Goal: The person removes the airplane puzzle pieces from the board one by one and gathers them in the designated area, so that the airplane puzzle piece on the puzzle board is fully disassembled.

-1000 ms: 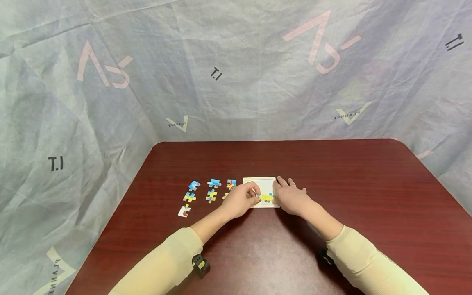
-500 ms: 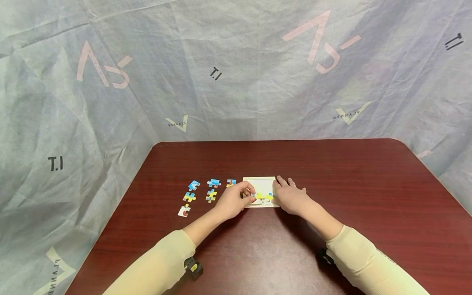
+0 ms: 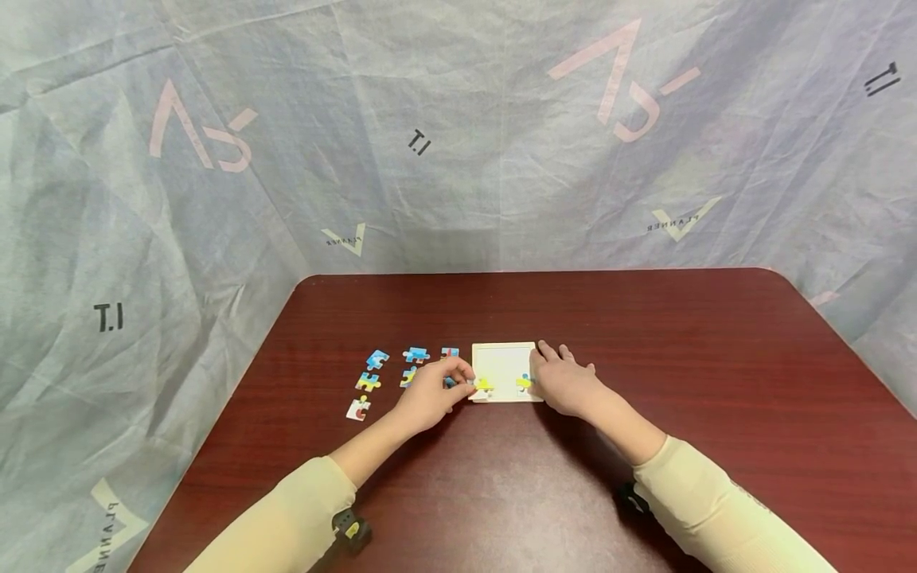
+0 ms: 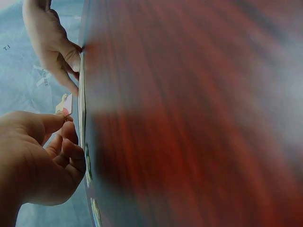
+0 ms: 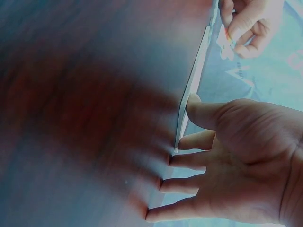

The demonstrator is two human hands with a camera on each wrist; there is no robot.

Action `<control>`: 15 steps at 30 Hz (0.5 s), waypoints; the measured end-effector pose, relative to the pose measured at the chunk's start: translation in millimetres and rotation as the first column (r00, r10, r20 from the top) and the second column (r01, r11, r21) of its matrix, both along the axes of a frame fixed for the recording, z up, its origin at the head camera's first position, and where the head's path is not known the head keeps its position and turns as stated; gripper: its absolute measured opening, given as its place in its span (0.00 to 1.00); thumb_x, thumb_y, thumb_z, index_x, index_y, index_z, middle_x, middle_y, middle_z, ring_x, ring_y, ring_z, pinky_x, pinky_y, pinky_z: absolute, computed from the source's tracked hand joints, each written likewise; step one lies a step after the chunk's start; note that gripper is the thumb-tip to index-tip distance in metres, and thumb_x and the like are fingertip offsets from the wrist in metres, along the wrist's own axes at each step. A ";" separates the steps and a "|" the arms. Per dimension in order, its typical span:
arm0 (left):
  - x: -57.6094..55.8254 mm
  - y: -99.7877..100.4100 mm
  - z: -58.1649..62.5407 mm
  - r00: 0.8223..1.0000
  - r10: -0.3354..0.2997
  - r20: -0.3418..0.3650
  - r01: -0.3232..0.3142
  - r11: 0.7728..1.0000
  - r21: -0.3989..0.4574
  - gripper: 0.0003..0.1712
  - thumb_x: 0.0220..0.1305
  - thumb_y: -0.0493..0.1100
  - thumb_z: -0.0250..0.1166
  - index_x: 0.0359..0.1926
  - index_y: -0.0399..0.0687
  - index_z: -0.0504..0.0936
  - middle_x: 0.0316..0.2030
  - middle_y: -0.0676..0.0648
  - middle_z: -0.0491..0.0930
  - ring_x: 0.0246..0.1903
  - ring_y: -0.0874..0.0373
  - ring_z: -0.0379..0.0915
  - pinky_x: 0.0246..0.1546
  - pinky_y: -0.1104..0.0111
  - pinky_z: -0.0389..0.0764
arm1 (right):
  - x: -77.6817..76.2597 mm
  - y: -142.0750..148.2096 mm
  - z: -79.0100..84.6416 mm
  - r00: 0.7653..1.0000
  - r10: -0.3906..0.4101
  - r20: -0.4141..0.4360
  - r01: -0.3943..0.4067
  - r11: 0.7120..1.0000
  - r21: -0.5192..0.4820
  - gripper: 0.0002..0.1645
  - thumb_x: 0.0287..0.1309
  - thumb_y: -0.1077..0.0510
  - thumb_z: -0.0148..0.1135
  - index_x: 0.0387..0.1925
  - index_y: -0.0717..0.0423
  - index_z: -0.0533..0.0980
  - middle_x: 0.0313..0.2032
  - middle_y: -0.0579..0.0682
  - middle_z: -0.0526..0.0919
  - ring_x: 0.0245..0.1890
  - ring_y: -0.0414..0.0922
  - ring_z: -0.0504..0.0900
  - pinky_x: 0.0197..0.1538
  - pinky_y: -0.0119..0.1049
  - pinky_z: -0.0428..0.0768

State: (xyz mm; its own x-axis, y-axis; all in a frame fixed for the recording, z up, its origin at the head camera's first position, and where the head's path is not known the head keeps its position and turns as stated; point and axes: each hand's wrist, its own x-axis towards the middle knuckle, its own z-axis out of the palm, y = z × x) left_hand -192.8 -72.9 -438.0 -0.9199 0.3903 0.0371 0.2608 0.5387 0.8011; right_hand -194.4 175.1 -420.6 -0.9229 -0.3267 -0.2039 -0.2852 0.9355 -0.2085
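Note:
My left hand (image 3: 430, 391) pinches a jigsaw piece (image 3: 484, 385) between thumb and forefinger, over the left end of a pale puzzle frame (image 3: 505, 345). The left wrist view shows the piece (image 4: 65, 104) raised above the frame's edge, with white, yellow and red on it. Another piece (image 3: 524, 383), yellow and blue, lies inside the frame at its lower right, close to my right hand (image 3: 566, 385). That hand is spread out, its thumb and forefinger at the frame's right end (image 5: 187, 113) and the other fingertips on the table.
Several loose jigsaw pieces lie in rows left of the frame, among them a white and red one (image 3: 358, 409) and a blue one (image 3: 415, 355). My left hand partly covers some. The dark red table (image 3: 645, 318) ends at grey cloth walls (image 3: 458, 159).
My left hand has moved left across the frame with the pinched piece, from beside the lower-right piece to the frame's left end. My right hand has stayed in place.

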 end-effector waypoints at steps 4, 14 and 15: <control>0.5 -9.8 -0.1 1.000 0.015 0.005 -0.015 1.000 0.009 0.04 0.69 0.40 0.68 0.42 0.50 0.81 0.33 0.52 0.79 0.17 0.57 0.73 0.21 0.64 0.78 | 0.0 0.2 1.2 1.000 -0.001 0.000 0.001 1.000 0.000 0.37 0.72 0.52 0.60 0.73 0.68 0.61 0.74 0.68 0.57 0.70 0.73 0.57 0.53 0.79 0.67; 3.8 -30.7 -0.5 0.998 0.058 0.003 -0.058 0.998 0.005 0.04 0.68 0.39 0.68 0.41 0.49 0.82 0.31 0.52 0.79 0.18 0.57 0.72 0.22 0.65 0.79 | 0.0 -0.2 -1.5 1.000 -0.001 -0.004 0.001 1.000 -0.002 0.37 0.72 0.53 0.60 0.73 0.68 0.61 0.74 0.69 0.57 0.70 0.74 0.58 0.53 0.79 0.66; 4.3 -32.6 -0.9 0.998 0.066 0.005 -0.066 0.998 0.001 0.04 0.68 0.39 0.69 0.42 0.50 0.82 0.31 0.52 0.79 0.18 0.57 0.73 0.23 0.65 0.79 | 0.1 -0.1 -1.8 1.000 -0.001 -0.003 0.001 1.000 -0.003 0.37 0.72 0.53 0.60 0.72 0.68 0.61 0.74 0.69 0.57 0.70 0.74 0.58 0.53 0.79 0.66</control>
